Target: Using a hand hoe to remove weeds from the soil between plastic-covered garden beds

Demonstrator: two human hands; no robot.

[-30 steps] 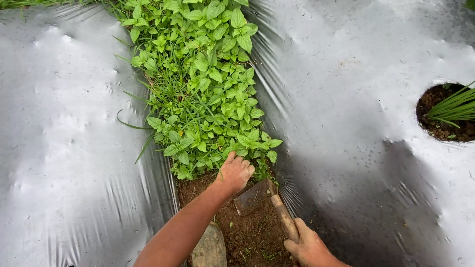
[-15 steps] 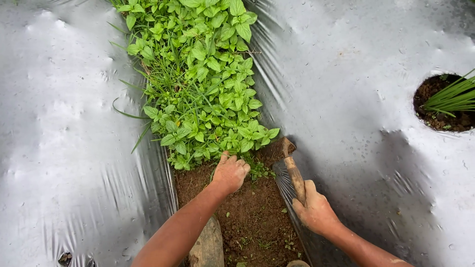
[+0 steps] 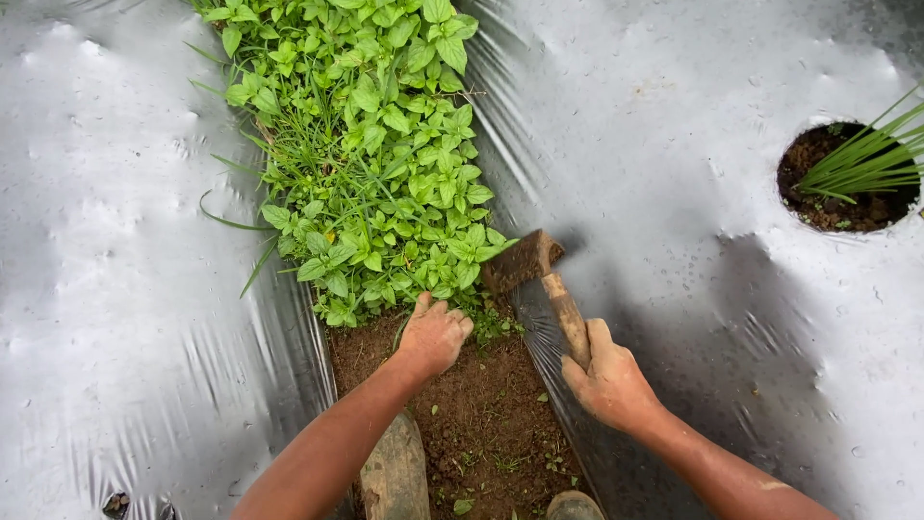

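A dense strip of green weeds [image 3: 371, 154] fills the furrow between two sheets of silver plastic mulch. My left hand [image 3: 433, 334] is closed on the weeds at their near edge, right above bare brown soil [image 3: 481, 414]. My right hand [image 3: 608, 377] grips the wooden handle of a small hand hoe [image 3: 539, 274]. Its muddy blade is raised just right of the weeds' edge, over the fold of the right sheet.
Silver mulch sheets [image 3: 125, 289] cover the beds on both sides. A round hole in the right sheet [image 3: 837, 183] shows soil and a clump of thin green blades. My muddy boots [image 3: 395, 477] stand on the soil at the bottom.
The right hand has lifted the hoe up and away to the right, out of the soil. The left hand has stayed at the weeds' near edge.
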